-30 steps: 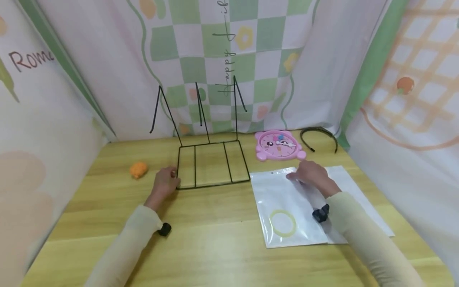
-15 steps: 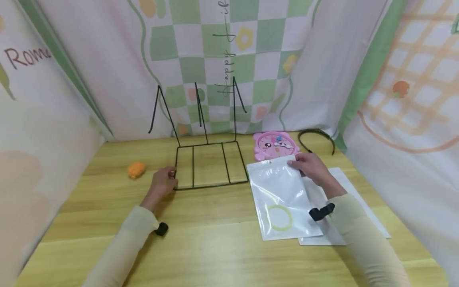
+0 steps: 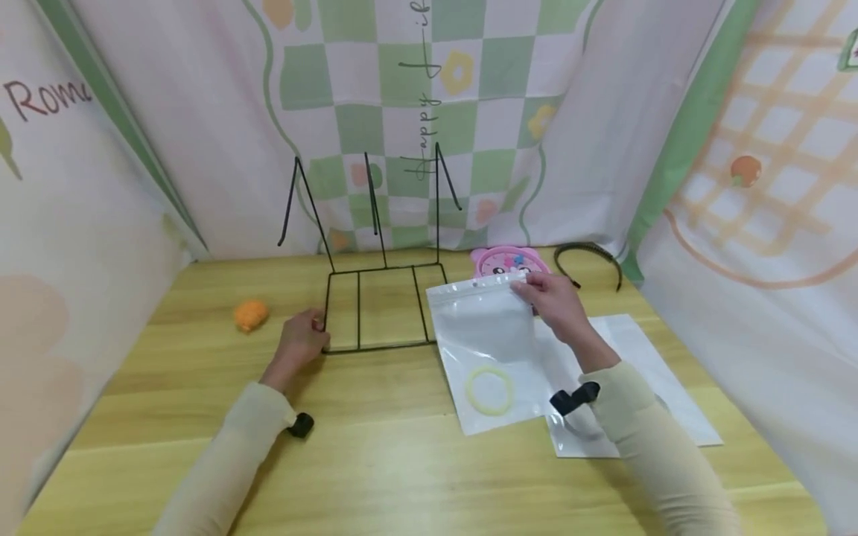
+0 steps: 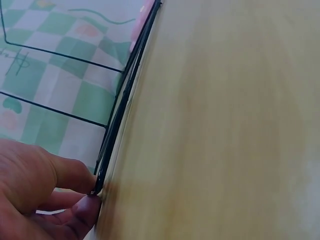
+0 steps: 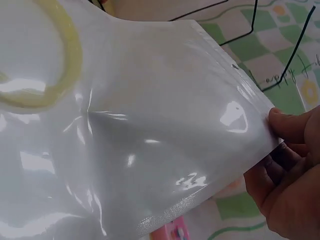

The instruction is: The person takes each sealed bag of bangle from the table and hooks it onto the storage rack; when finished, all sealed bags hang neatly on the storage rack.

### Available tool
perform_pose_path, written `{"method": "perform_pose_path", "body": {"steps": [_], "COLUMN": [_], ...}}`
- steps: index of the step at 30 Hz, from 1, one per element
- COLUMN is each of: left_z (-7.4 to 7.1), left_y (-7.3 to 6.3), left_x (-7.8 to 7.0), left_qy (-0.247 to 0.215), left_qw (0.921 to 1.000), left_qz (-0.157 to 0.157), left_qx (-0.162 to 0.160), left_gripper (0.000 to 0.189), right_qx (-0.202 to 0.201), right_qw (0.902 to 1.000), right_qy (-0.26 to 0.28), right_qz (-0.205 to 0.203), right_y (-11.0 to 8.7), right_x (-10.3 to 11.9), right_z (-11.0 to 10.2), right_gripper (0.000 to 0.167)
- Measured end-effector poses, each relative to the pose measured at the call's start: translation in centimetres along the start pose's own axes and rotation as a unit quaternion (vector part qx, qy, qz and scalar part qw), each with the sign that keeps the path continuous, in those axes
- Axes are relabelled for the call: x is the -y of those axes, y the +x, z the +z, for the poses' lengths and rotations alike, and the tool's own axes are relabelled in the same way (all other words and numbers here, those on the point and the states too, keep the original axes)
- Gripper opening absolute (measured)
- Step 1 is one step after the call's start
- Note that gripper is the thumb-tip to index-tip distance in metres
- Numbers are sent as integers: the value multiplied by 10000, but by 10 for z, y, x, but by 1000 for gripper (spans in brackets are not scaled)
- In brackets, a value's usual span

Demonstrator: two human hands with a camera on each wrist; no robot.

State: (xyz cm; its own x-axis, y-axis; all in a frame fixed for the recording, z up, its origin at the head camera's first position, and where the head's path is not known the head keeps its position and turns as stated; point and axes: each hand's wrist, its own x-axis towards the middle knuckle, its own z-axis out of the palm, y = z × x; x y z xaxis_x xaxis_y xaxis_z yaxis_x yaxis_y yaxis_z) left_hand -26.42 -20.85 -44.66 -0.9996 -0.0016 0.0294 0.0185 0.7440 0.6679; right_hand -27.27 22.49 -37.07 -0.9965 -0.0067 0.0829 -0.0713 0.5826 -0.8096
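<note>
My left hand (image 3: 302, 341) pinches the left front corner of a black wire rack (image 3: 375, 347), whose base lies on the table while three bent prongs rise at the back. In the left wrist view, thumb and finger meet at the rack's corner (image 4: 98, 187). My right hand (image 3: 551, 301) pinches the top right corner of a white zip bag (image 3: 489, 320), with a yellow ring (image 3: 489, 391) showing through its clear front. Raised and tilted, the bag overlaps the rack's right side in the head view. The right wrist view has the thumb on the bag's front (image 5: 165, 125).
Another white bag (image 3: 630, 350) lies on the table (image 3: 375, 476) at the right. Behind the raised bag is a pink clock (image 3: 499, 260), partly hidden. A black headband (image 3: 590, 249) lies at the back right, and a small orange object (image 3: 251, 316) at the left.
My right hand has lifted the bag with the yellow ring off the other white bag and carried it left, toward the rack. The left hand keeps its hold on the rack.
</note>
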Motion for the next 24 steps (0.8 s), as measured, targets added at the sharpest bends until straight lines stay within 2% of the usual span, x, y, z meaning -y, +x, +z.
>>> {"method": "perform_pose_path", "body": {"steps": [4,9,11,17,24], "left_z": [1,4,5,3,2], "left_y": [-2,-1,-1,-1,0], "left_x": [0,3,3,2,-1], "left_qy": [42,26,12,33,-2], "left_qw": [10000,9999,10000,9999,10000], "left_qz": [-41,55,34,-80,-14], "left_qx": [-47,-85,-86,-61,-91], "left_gripper": [34,40,41,43,40], "right_qx": [-88,-104,8,379,335], "right_qw": [9981,9879,9822,9702,9603], "right_qy": [383,1305,1655,2189,2509], "right_qz": [-476,-830,-889,-967,-1169], "right_y": [-3,-8,-11,-16,-18], "right_x": [18,42,53,81,99], "right_z": [14,25,29,39,52], "right_gripper": [33,30,28,19,16]}}
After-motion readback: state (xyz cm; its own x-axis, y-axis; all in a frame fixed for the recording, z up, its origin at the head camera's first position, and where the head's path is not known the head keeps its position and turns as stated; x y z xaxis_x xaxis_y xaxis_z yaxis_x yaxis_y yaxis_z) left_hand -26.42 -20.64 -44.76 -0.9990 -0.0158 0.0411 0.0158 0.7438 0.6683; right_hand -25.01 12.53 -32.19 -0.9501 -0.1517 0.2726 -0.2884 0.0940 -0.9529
